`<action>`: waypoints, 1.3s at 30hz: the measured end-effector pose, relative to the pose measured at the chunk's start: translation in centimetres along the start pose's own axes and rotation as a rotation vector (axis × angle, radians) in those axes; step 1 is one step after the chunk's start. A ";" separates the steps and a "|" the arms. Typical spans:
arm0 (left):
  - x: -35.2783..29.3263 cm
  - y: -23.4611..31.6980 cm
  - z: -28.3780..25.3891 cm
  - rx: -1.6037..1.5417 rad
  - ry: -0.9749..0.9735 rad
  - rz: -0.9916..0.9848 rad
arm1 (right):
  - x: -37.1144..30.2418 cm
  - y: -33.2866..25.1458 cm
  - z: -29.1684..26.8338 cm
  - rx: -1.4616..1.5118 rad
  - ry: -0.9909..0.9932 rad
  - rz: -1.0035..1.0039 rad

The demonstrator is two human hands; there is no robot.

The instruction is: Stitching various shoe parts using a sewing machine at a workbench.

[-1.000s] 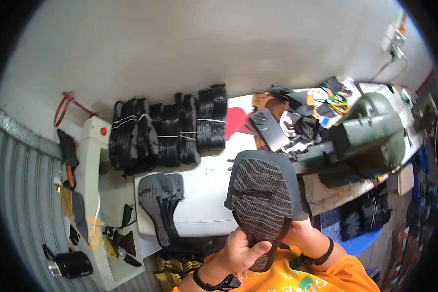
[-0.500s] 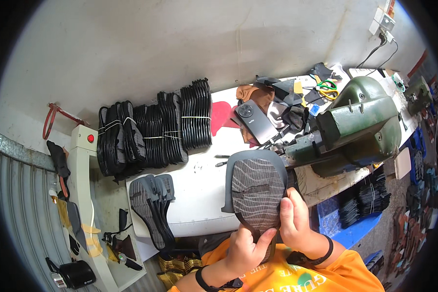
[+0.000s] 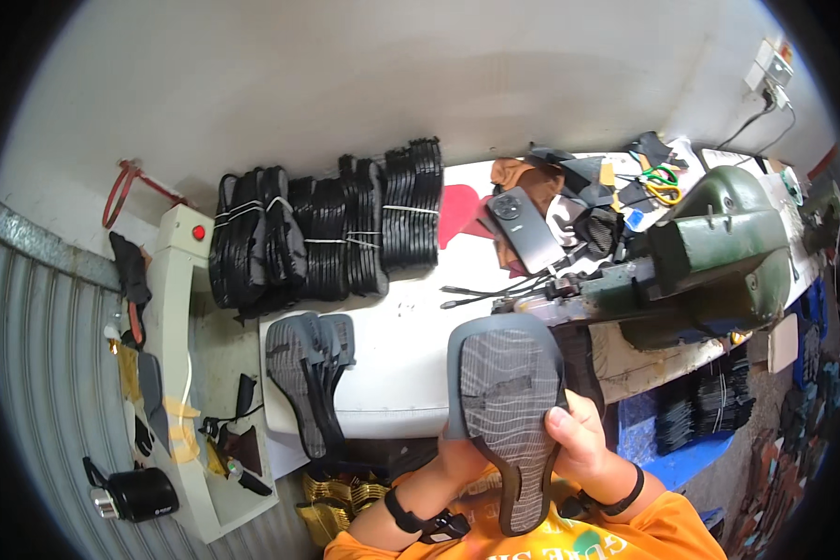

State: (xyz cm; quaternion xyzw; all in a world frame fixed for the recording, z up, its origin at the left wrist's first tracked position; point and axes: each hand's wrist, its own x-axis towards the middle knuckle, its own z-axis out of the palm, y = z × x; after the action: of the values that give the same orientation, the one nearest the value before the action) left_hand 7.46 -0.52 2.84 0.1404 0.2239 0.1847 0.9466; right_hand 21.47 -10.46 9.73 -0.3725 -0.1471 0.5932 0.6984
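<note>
Orange fabric shirt point(image 3: 667, 530) at five o'clock, with white printed lettering point(image 3: 616, 544) and rounded green print point(image 3: 587, 542); slim black left wristband point(image 3: 399, 510) at six, black right wristband point(image 3: 633, 489) at half past four.

Looks down and forward from the head through a fisheye lens, close above the left hand point(image 3: 459, 459) and right hand point(image 3: 579, 437), farther from the white table point(image 3: 392, 383) and wall point(image 3: 420, 75).

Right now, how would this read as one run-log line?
left hand: partly behind sole | right hand: grips sole's right edge | table: tied black bundles, phone
</note>
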 end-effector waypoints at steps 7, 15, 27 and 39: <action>-0.8 1.8 6.4 0.091 -0.162 0.111 | 0.4 1.1 0.5 -0.134 0.101 -0.064; -1.7 1.6 3.4 -0.180 -0.376 0.220 | -0.1 1.4 1.3 -0.253 0.242 -0.161; 1.3 1.4 2.9 0.575 0.087 0.328 | 1.6 2.2 -1.0 -1.069 0.036 -0.704; 8.9 13.0 8.3 1.942 -0.596 0.783 | 2.1 -2.9 -4.1 -0.433 0.236 -0.045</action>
State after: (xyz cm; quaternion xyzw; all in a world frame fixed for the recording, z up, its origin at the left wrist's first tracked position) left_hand 15.06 13.23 11.26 0.9294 -0.0244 0.1762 0.3234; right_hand 26.74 -9.98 8.51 -0.5767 -0.1965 0.4847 0.6276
